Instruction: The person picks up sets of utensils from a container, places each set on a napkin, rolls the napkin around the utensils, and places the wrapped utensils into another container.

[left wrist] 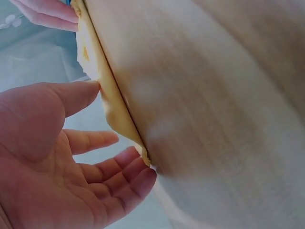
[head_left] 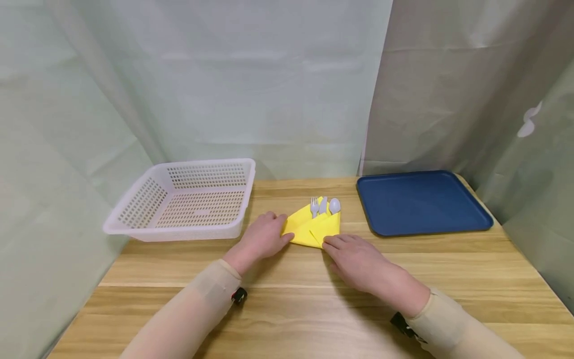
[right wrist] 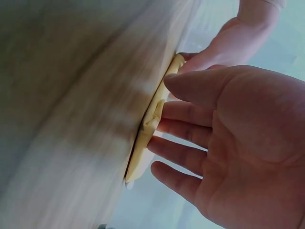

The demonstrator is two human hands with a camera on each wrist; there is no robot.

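Note:
A folded yellow napkin (head_left: 307, 231) lies on the table, its overlapping layers forming a pocket. Out of its far end stick the heads of a pale plastic fork (head_left: 314, 205), knife (head_left: 323, 205) and spoon (head_left: 334, 205); their handles are hidden in the folds. My left hand (head_left: 264, 235) is at the napkin's left corner, thumb (left wrist: 82, 97) touching the near edge and the other fingers loosely bent along the side. With fingers extended, my right hand (head_left: 358, 263) touches the near right corner. In the right wrist view, those fingertips (right wrist: 155, 143) rest against the yellow cloth.
To the left stands a white perforated plastic basket (head_left: 179, 234). A dark blue tray (head_left: 423, 204) lies at the back right. Both are on the wooden table (head_left: 287, 309), with grey-white sheeting (head_left: 269, 89) hanging behind and at the sides.

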